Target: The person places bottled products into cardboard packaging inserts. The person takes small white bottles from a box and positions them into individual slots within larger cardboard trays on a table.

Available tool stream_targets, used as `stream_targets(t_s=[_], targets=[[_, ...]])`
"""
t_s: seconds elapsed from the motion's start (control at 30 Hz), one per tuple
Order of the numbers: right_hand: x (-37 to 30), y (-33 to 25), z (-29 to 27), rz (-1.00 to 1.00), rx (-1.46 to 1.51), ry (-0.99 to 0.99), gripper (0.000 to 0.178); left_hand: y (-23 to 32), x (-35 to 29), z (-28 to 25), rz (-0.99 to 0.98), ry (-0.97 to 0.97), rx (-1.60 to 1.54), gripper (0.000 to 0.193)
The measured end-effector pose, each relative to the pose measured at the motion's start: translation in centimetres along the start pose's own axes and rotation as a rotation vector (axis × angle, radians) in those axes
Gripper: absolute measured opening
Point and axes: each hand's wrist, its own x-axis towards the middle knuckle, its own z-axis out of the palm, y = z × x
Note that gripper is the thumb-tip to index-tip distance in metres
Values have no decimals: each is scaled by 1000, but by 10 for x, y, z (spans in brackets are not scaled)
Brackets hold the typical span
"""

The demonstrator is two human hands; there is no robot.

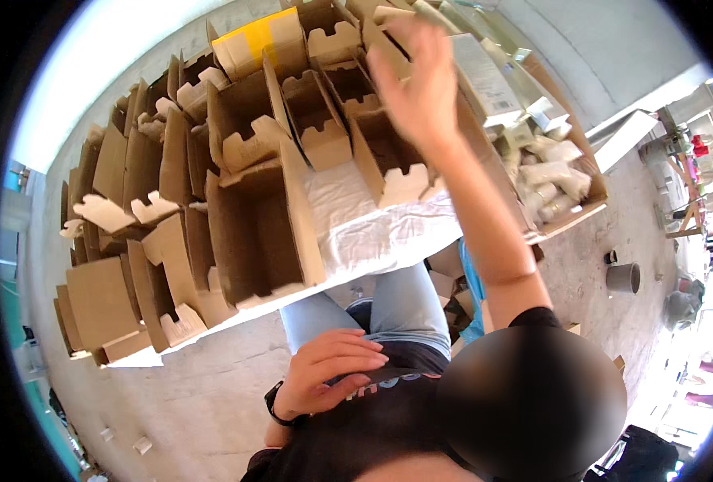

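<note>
My right arm stretches over the table, and my right hand hovers above the far rows of open cardboard boxes. Motion smears its fingers, so whether they hold anything is unclear. Beneath that hand lies a narrow open box with a notched flap. My left hand, with a black watch on its wrist, rests in front of my dark shirt near my lap. Its fingers are stretched out and I see nothing in them. The closest large box stands open at the table's front edge.
More brown boxes crowd the left side, one with yellow tape at the back. White cloth covers the table. At right, a carton holds white wrapped packets near pale flat boxes. A grey bucket stands on the floor.
</note>
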Motion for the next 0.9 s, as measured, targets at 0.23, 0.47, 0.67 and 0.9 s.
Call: stream_targets(t_s=[0.23, 0.47, 0.67, 0.9], targets=[[-155, -8, -3, 85, -231, -450, 65, 31, -46, 44, 92, -12, 74, 18], [-179, -5, -4, 157, -386, -620, 63, 40, -66, 66, 111, -33, 70, 24], [-181, 2, -1, 130, -292, -506, 32, 33, -64, 67, 141, -13, 99, 20], [-180, -10, -10, 256, -204, -492, 26, 18, -58, 63, 84, -28, 98, 27]])
